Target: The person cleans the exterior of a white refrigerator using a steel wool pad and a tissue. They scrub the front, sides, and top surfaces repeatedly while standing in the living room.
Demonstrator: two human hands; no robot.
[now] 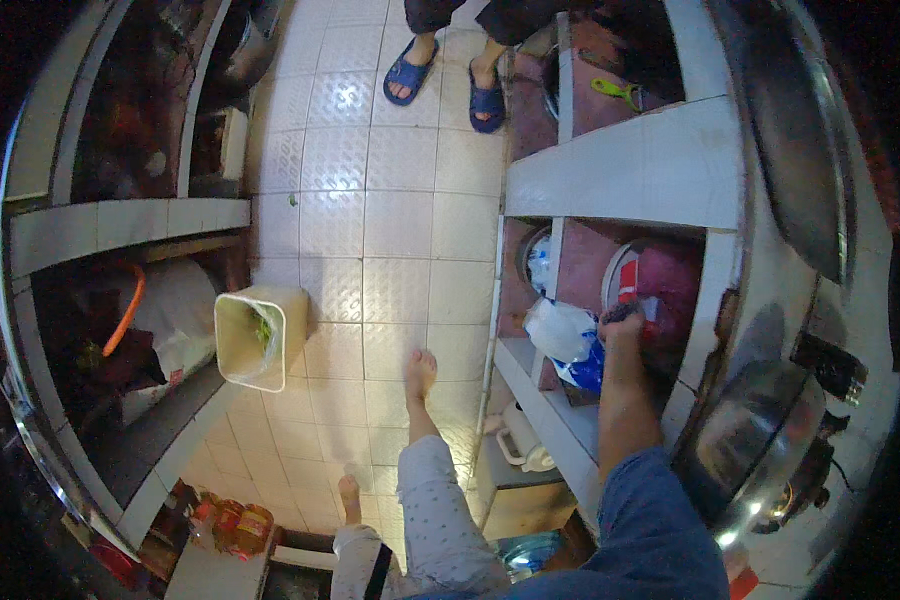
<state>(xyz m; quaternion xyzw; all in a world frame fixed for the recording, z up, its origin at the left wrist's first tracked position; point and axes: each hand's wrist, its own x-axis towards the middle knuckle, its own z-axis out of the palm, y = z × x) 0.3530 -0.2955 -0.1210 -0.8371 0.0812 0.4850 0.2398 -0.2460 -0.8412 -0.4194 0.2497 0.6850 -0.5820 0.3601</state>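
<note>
My right hand reaches into a tiled shelf compartment on the right, below the counter. Dark, blurred matter shows at its fingers, and I cannot tell whether the hand grips it. Just left of the hand is a white and blue plastic bag. Behind the fingers, a red and white packet stands by the pale rim of a round vessel. My left hand is out of view.
A cream waste bin with green scraps stands on the left. Another person's feet in blue slippers are ahead. A lidded pan and a wok sit on the right counter. Bottles stand lower left; a green peeler lies on a shelf.
</note>
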